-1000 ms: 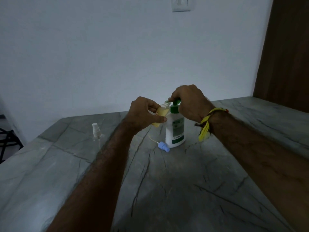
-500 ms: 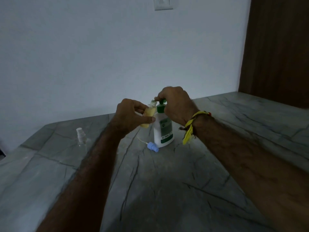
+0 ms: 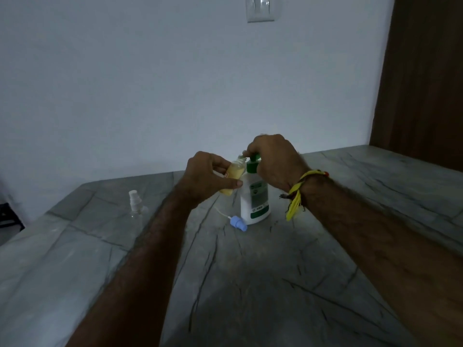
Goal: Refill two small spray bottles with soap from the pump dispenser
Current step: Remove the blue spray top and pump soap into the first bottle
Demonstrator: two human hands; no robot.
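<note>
Dispenser (image 3: 255, 196) mid-frame, right hand (image 3: 274, 161) clamped over its pump, left hand (image 3: 208, 177) pinching tilted yellow bottle (image 3: 233, 179) at spout.

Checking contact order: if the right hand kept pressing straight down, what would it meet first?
The right hand already covers the green pump head of the soap dispenser, so probably the pump itself.

You work in dim, bluish light with heavy grain. A faint pool of brightness lies on the grey countertop (image 3: 250, 271) just in front of you, and your forearms read as dark, soft shapes. Wide-angle distortion bends the edges; far corners darken.
</note>
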